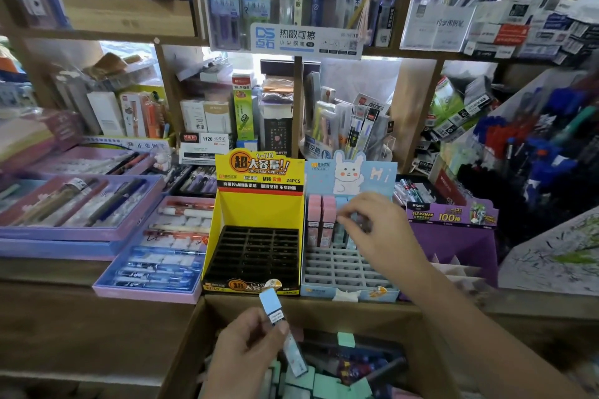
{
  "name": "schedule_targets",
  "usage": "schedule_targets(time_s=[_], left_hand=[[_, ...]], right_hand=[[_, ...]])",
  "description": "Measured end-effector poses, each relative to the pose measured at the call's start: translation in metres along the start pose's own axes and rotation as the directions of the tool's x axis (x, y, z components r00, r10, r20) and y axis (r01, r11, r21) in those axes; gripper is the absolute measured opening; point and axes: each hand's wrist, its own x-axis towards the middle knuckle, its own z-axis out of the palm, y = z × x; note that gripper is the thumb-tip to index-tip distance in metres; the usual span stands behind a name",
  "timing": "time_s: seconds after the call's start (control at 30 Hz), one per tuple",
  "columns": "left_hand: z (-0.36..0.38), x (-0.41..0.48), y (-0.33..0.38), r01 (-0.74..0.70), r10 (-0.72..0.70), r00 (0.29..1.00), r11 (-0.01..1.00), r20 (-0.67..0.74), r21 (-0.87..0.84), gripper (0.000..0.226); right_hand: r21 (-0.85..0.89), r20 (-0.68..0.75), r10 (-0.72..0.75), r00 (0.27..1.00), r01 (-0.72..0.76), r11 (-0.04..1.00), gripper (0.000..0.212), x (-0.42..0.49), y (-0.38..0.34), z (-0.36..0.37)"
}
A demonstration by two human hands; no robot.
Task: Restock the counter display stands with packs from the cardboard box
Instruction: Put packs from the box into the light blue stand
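Pinching a pale blue pack (271, 303) between thumb and fingertips, our left hand (246, 350) holds it tilted, its blue end up and its labelled end against the thumb. The hand hovers above the open cardboard box (340, 314), which sits low in front of the counter (81, 327). More packs lie loose inside the box, among them mint green packs (327, 382).

Our right hand (376, 227) reaches forward over the blue rabbit stand (379, 178). Its fingers curl down onto the tops of the light blue packs (342, 230) in the back rows. That spot is blurred, so we cannot tell whether the fingers pinch one or only touch them.

Pink packs (321, 220) stand upright just left of the blue ones, in the same back rows. The grey slots nearer to us in that stand hold nothing.

Touching its left side is the yellow stand (259, 207), whose black slotted tray has no packs in it. On the right stands a purple stand (453, 236).

Pen trays (81, 204) in purple and blue lie across the counter on the left. Shelves (418, 113) crowded with stationery rise behind everything.
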Motion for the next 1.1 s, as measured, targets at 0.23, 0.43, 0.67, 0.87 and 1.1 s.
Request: schedule_targets(time_s=[0.23, 0.43, 0.67, 0.87, 1.1], left_hand=[[-0.003, 0.012, 0.039, -0.14, 0.138, 0.988, 0.99, 0.064, 0.03, 0.011], [0.012, 0.043, 0.072, -0.324, 0.312, 0.945, 0.934, 0.098, 0.15, 0.026], [0.038, 0.088, 0.098, -0.436, 0.405, 0.9, 0.852, 0.163, 0.289, 0.011], [0.066, 0.104, 0.102, -0.509, 0.525, 0.838, 0.655, 0.149, 0.559, 0.027], [0.078, 0.107, 0.098, -0.48, 0.554, 0.822, 0.553, 0.13, 0.681, 0.009]], right_hand=[[0.185, 0.175, 0.282, 0.943, -0.312, 0.932, 0.018, -0.087, -0.001, 0.006], [0.042, 0.499, 0.459, 0.735, -0.55, 0.834, 0.018, -0.126, 0.027, 0.035], [-0.098, 0.583, 0.559, 0.59, -0.632, 0.769, 0.007, -0.131, 0.044, 0.039], [-0.093, 0.603, 0.563, 0.565, -0.652, 0.753, 0.006, -0.131, 0.04, 0.035], [-0.08, 0.614, 0.56, 0.555, -0.663, 0.745, 0.006, -0.13, 0.036, 0.028]])
